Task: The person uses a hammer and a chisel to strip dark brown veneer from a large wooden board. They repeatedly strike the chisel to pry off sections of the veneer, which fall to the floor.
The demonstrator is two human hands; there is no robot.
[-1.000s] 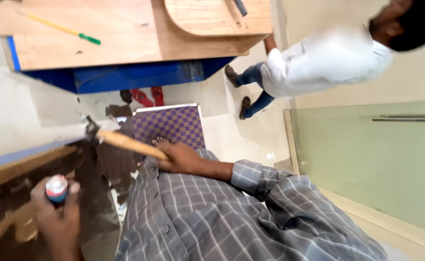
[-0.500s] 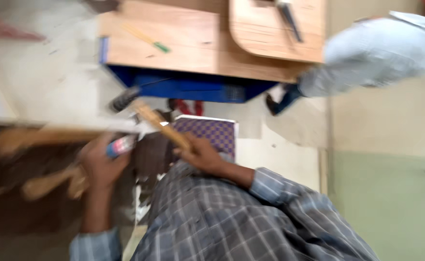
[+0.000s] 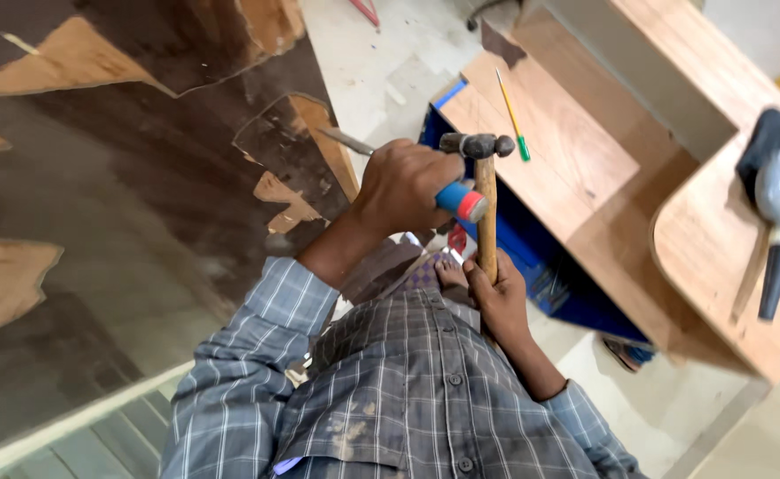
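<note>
Item: left hand (image 3: 405, 184). Closed in a full fist round a chisel (image 3: 456, 200); the blue handle with its red end sticks out of the fist toward the right, and the grey blade comes out the other side, its tip lying on the panel (image 3: 124, 222) at the edge of a bare patch (image 3: 288, 197).

Item: right hand (image 3: 499, 293). Fingers wrapped tight round the lower end of a hammer (image 3: 485, 208). The wooden shaft stands nearly upright in the view; the dark metal head is at the top, just above and beside the chisel's red end. Whether head and handle end touch cannot be told.

Item: panel. Large board with a dark brown face, peeled in several places to show pale tan wood beneath. It fills the left half of the view.

Item: shirt (image 3: 390, 390). Grey-blue check, long sleeves, with pale smears on the front.

Item: bench (image 3: 576, 151). Light wood top on a blue base, to the right of the hands. A pencil (image 3: 512, 115) with a green end lies on it.

Item: power tool (image 3: 776, 204). Grey and black, resting on a rounded wooden board (image 3: 718, 257) at the far right, well apart from both hands.
</note>
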